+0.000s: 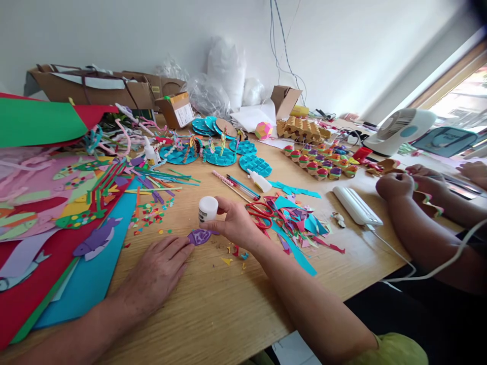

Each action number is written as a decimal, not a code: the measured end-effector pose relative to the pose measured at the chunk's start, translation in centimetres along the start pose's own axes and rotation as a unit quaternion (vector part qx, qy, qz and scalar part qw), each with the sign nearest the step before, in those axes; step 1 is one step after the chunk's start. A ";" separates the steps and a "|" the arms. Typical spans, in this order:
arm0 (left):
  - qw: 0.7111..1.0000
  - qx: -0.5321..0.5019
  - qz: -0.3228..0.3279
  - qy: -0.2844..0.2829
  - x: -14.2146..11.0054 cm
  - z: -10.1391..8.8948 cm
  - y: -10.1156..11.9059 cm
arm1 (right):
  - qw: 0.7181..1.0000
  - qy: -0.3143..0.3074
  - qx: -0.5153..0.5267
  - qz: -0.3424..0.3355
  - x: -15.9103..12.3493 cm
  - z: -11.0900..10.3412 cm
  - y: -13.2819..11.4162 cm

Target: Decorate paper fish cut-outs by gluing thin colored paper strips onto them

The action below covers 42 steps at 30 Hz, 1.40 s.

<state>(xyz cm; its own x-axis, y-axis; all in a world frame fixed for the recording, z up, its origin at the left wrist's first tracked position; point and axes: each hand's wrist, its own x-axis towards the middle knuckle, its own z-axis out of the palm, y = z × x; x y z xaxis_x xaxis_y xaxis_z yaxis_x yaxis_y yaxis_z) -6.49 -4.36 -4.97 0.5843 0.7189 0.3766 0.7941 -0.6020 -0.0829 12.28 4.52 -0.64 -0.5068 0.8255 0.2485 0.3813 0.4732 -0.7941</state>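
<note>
My right hand is closed around a small white glue bottle, which is tipped with its broad end up. Below it, a purple paper cutout with whitish glue lines lies on the table. My left hand lies flat with fingers stretched out, its fingertips touching the cutout's left edge. Beyond my right hand are red-handled scissors, beside a heap of paper scraps. Small colored confetti pieces are scattered beyond my left hand. The bottle's tip is hidden by my fingers.
Foam sheets with paper fish lie at left. Blue discs, another glue bottle and painted egg cartons stand farther back. At right are a cabled white power bank, a fan and another person's hands.
</note>
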 end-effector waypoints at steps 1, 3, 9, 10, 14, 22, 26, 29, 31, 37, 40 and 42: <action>1.000 0.003 0.002 0.000 0.0 0.0 0.0 | 1.000 -0.001 0.001 0.000 0.0 0.2 -0.1; 1.000 0.006 0.006 0.000 0.0 -0.1 0.0 | 1.000 -0.003 0.006 -0.001 0.1 0.5 -0.2; 1.000 0.009 0.016 -0.001 0.0 0.1 0.0 | 1.000 0.004 0.008 -0.017 0.2 1.1 -0.4; 1.000 0.009 0.016 0.000 0.0 0.2 0.0 | 1.000 0.004 0.008 -0.021 0.2 1.2 -0.4; 1.000 0.010 0.012 -0.002 -0.1 0.3 0.0 | 1.000 -0.002 0.014 -0.027 0.1 1.4 -0.7; 1.000 0.006 0.007 0.005 -0.2 0.4 0.0 | 0.999 -0.018 0.035 -0.019 -0.2 1.1 -1.2; 1.000 0.020 0.019 0.006 -0.1 0.2 0.0 | 0.999 -0.015 0.013 -0.026 -0.1 1.4 -1.0; 1.000 0.018 0.017 0.003 0.0 0.1 0.1 | 0.999 -0.027 0.007 -0.024 -0.3 1.4 -1.2; 1.000 0.010 0.007 -0.004 0.0 0.2 0.0 | 0.999 -0.040 0.011 -0.020 -0.5 1.2 -1.4; 1.000 -0.010 -0.010 -0.018 -0.1 0.2 0.0 | 0.999 -0.052 0.000 -0.008 -0.7 0.3 -1.7; 1.000 -0.011 -0.006 -0.009 -0.1 0.1 0.0 | 0.999 -0.041 -0.008 -0.010 -0.7 0.4 -1.6; 1.000 -0.007 0.000 -0.002 0.0 0.0 0.1 | 0.999 -0.045 -0.008 -0.018 -0.7 0.6 -1.6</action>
<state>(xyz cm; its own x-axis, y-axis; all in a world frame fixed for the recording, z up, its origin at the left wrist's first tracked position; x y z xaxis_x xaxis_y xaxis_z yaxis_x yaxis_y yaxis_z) -6.45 -4.40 -4.95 0.5844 0.7204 0.3735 0.7922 -0.6061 -0.0707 11.59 3.00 0.12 -0.5882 0.7768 0.2248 0.3731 0.5073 -0.7769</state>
